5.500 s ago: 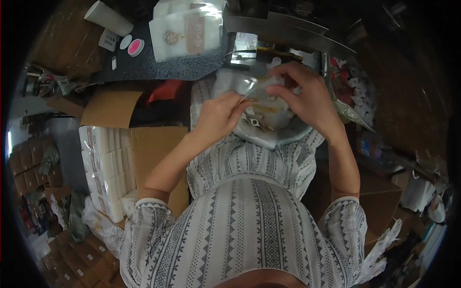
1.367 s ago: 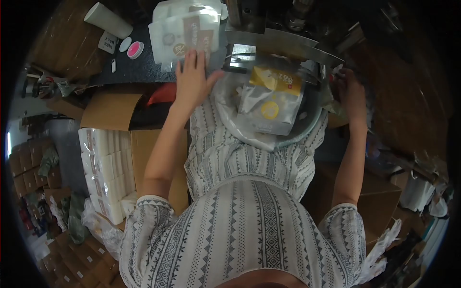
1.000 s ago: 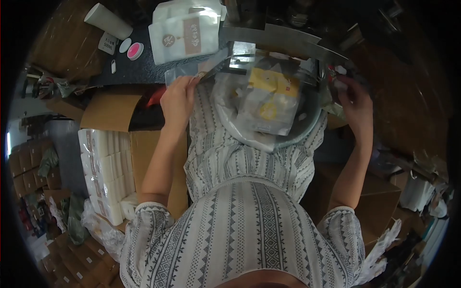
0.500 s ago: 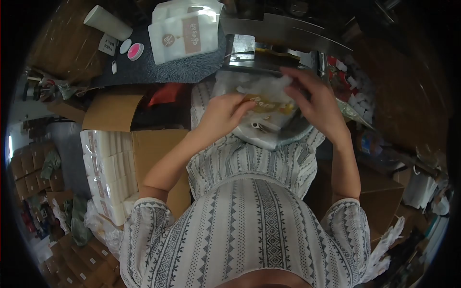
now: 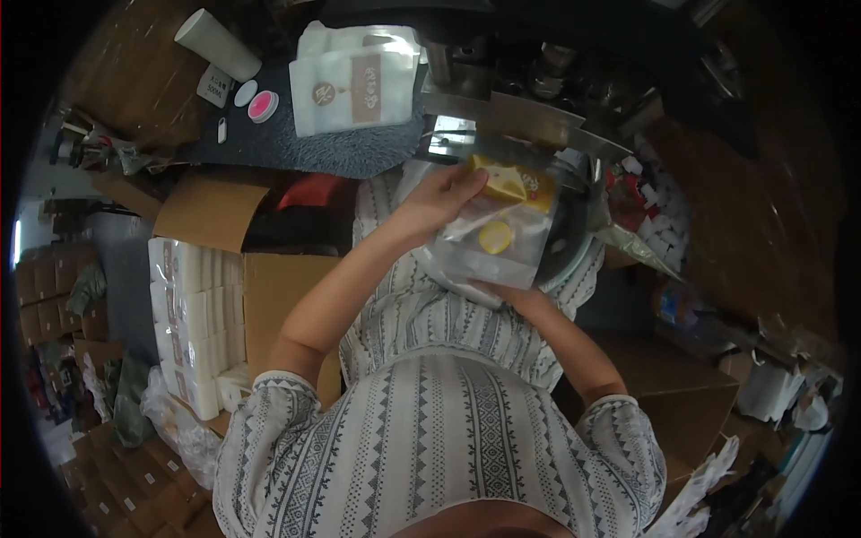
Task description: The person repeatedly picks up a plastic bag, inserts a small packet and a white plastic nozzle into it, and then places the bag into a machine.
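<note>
A clear plastic pouch (image 5: 489, 260) with a yellow printed band at its far end and a yellow round mark lower down is held up over my lap. My left hand (image 5: 446, 199) pinches its upper left edge, thumb on top near the yellow band. From below, my right hand (image 5: 513, 296) reaches under the pouch's near end. Its fingers are hidden beneath the plastic, so their grip does not show. A round basin (image 5: 581, 260) rests on my lap under the pouch, partly covered by clear plastic.
Metal machinery (image 5: 529, 117) stands just beyond the pouch. On a grey fuzzy mat (image 5: 345, 154) lie white printed packages (image 5: 354, 90) and a pink-filled round tub (image 5: 263, 107). An open cardboard box (image 5: 291, 309) with stacked white packs (image 5: 197, 323) sits at left; another box (image 5: 664, 377) is at right.
My right hand has dropped from beyond the basin to beneath the pouch's near end. My left hand has shifted slightly right, and the pouch now lies flatter and raised, its print clearly showing.
</note>
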{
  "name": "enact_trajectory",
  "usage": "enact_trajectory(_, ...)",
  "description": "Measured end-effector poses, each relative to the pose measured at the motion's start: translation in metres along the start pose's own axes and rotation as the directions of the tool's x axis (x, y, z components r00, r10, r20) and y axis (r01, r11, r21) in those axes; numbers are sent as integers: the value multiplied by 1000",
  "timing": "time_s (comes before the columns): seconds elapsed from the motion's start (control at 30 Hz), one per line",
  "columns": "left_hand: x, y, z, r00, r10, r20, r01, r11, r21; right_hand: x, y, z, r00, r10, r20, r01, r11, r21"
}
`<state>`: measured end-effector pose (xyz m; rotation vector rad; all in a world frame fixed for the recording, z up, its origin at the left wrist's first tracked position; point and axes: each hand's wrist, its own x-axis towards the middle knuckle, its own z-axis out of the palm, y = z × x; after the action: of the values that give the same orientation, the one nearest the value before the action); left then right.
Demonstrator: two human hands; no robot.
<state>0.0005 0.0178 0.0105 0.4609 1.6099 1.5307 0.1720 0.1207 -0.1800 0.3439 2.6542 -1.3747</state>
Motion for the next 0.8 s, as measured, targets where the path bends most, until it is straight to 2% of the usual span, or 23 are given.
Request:
enact_trajectory(0.03,-4,4,-5,1000,13,-9,-13,1000,3,10,7,6,981,-184,-66,177,979,-97)
enact_trajectory(0.07,-9,8,-13,999,-35,-37,38,996,81,19,15,11,924,-364,-114,338,920,-200)
enact_trajectory(0.1,-11,15,-23,994,-80,-69,90,983,161,28,18,9,919,-377,-118,349,915,-203)
enact_trajectory(0.13,-10,23,-36,995,-70,-74,81,982,170,33,20,11,929,-364,-73,344,917,-202)
enact_trajectory(0.23,2,40,-73,999,-51,-3,51,975,215,42,33,16,952,-297,70,305,934,-187)
enact_trajectory(0.27,11,43,-83,969,156,-194,-79,932,353,44,36,18,955,-272,119,291,939,-185)
enact_trajectory(0.3,20,45,-91,865,369,-340,-164,849,503,52,42,17,956,-242,169,271,945,-181)
enact_trajectory(0.33,29,51,-97,789,531,-310,-173,675,717,81,49,11,953,-209,218,249,953,-176)
enact_trajectory(0.37,40,58,-103,701,675,-230,-149,454,878,63,56,15,948,-175,267,226,958,-175)
enact_trajectory(0.4,57,56,-115,704,673,-225,-153,453,878,60,58,20,939,-141,312,204,963,-177)
enact_trajectory(0.47,88,34,-141,607,795,15,-12,-10,1000,57,65,23,919,-64,390,146,972,-184)
enact_trajectory(0.5,94,22,-145,604,796,30,-33,-13,999,68,67,22,907,-23,420,115,974,-195)
enact_trajectory(0.53,99,10,-147,658,753,-22,6,23,1000,71,76,16,892,23,452,80,975,-206)
enact_trajectory(0.57,105,-1,-150,709,701,-76,48,60,997,31,88,18,871,71,487,42,975,-218)
enact_trajectory(0.6,99,-1,-148,736,671,-95,66,68,996,27,93,15,849,118,515,7,972,-234)
enact_trajectory(0.63,96,-2,-144,737,671,-81,43,72,996,1,64,-19,839,171,517,-172,984,-45)
enact_trajectory(0.67,90,-6,-140,724,682,-103,65,81,995,-37,7,-71,817,218,535,-343,928,146)
enact_trajectory(0.73,87,-15,-139,687,718,-110,76,80,994,-84,-53,-135,926,188,326,-288,912,293)
enact_trajectory(0.77,85,-15,-138,696,711,-98,59,80,995,-102,-74,-161,974,183,132,-219,907,360)
enact_trajectory(0.8,82,-10,-136,693,713,-107,40,110,993,-117,-89,-182,981,179,-73,-134,903,408)
